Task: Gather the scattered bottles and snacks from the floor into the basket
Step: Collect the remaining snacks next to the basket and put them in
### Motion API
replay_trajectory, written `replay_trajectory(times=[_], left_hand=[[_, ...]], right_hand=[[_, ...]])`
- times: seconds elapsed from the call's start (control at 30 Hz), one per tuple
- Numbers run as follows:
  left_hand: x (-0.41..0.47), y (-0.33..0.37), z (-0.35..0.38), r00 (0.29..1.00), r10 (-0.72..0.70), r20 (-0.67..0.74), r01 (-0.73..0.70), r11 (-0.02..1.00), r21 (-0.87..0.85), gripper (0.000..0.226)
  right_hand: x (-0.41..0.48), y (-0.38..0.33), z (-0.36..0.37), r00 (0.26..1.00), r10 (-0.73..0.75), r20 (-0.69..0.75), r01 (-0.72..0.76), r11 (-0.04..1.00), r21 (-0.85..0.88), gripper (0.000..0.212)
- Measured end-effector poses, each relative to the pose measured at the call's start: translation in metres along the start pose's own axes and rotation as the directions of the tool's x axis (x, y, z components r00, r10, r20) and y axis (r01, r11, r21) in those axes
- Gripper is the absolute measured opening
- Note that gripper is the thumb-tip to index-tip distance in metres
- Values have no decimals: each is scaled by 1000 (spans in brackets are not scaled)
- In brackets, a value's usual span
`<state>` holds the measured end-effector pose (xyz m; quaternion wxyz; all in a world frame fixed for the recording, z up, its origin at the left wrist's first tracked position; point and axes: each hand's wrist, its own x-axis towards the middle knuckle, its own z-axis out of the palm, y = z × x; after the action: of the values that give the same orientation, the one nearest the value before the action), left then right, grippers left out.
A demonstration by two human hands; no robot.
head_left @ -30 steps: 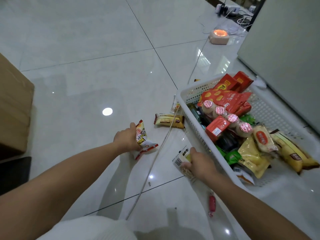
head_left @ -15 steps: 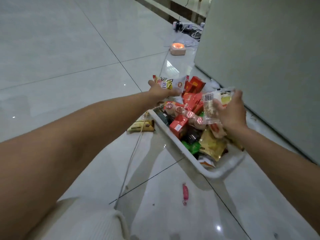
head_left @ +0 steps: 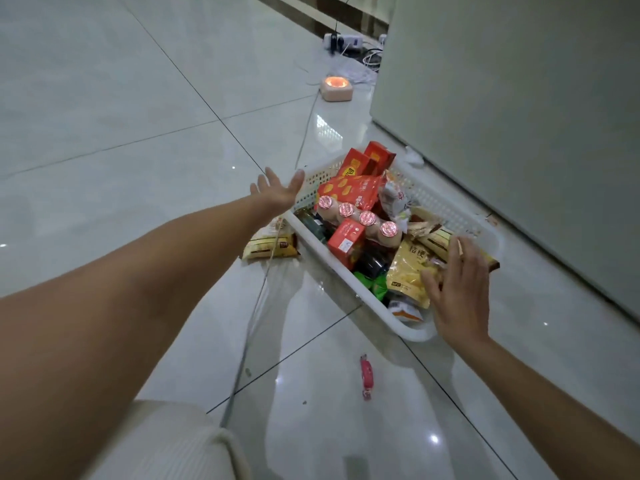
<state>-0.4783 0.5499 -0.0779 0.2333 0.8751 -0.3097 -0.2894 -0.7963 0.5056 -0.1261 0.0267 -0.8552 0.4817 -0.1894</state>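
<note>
Beside the basket's left far corner, the left hand hovers, fingers spread and empty. Over its near end, the right hand lies straight-fingered across the packed snacks. Left of the basket, a thin cable crosses a yellow packet; a pink stick lies before it.

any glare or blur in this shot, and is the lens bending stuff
Head view: the glossy floor throws small hot spots and a pale reflection beyond the basket; head view: the left hand and the right hand over the snacks look soft-edged, likely motion blur; head view: the wide-angle lens bows the floor's straight lines and the wall edge.
</note>
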Motion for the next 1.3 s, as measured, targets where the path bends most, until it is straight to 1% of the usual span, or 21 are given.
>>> replay_trajectory(times=[0.1, 0.17, 0.2, 0.27, 0.3, 0.37, 0.4, 0.43, 0.53, 0.63, 0.77, 0.87, 0.93, 1.07, 1.17, 1.23, 1.3], left_hand=[[9, -36, -16, 999, -50, -19, 51, 996, 70, 84], [14, -58, -20, 998, -52, -24, 55, 990, 127, 82], [16, -70, -20, 999, -42, -21, 45, 984, 171, 80], [19, -91, -17, 1000, -21, 6, 19, 959, 282, 73], [21, -101, -14, 1000, -16, 27, 6, 940, 340, 70], [26, -118, -8, 997, -2, 71, -31, 892, 450, 64], [28, -125, -4, 995, 14, 95, -59, 867, 494, 63], [31, -130, 1, 993, 29, 118, -87, 846, 526, 63], [42, -141, 19, 983, 45, 179, -141, 808, 573, 67], [55, -145, 33, 975, 60, 215, -175, 803, 570, 64], [79, -142, 41, 972, 148, 184, -226, 811, 540, 60], [98, -137, 43, 969, 180, 170, -242, 832, 500, 59], [109, -133, 44, 953, 224, 205, -299, 810, 505, 61], [126, -126, 42, 891, 336, 307, -455, 684, 571, 63], [133, -130, 43, 862, 370, 345, -506, 613, 606, 67], [132, -135, 45, 858, 377, 351, -514, 617, 596, 66], [127, -137, 46, 863, 369, 346, -506, 644, 574, 66]], right_hand=[[-39, -15, 17, 996, -88, -10, 88, 994, 62, 78], [-64, -27, 27, 979, -204, -10, 204, 974, 104, 75], [-77, -31, 33, 956, -294, -9, 293, 951, 101, 73], [-101, -33, 47, 880, -474, 33, 471, 879, 81, 71], [-110, -33, 54, 839, -539, 75, 533, 842, 82, 73], [-123, -28, 68, 780, -595, 192, 588, 803, 99, 82], [-126, -26, 75, 764, -592, 256, 587, 803, 103, 84], [-126, -24, 81, 764, -568, 306, 567, 817, 102, 83], [-116, -22, 95, 804, -428, 414, 431, 898, 90, 74], [-108, -21, 111, 801, -374, 467, 375, 922, 96, 72], [-94, -30, 132, 796, -342, 500, 343, 935, 93, 74], [-77, -42, 142, 780, -341, 525, 349, 933, 89, 81], [-62, -53, 148, 778, -342, 527, 347, 933, 93, 83], [-32, -77, 165, 765, -360, 534, 348, 929, 126, 83], [-10, -98, 177, 752, -377, 541, 399, 913, 82, 86], [2, -112, 184, 744, -396, 537, 432, 900, 65, 88], [12, -123, 190, 734, -419, 535, 453, 888, 74, 88]])
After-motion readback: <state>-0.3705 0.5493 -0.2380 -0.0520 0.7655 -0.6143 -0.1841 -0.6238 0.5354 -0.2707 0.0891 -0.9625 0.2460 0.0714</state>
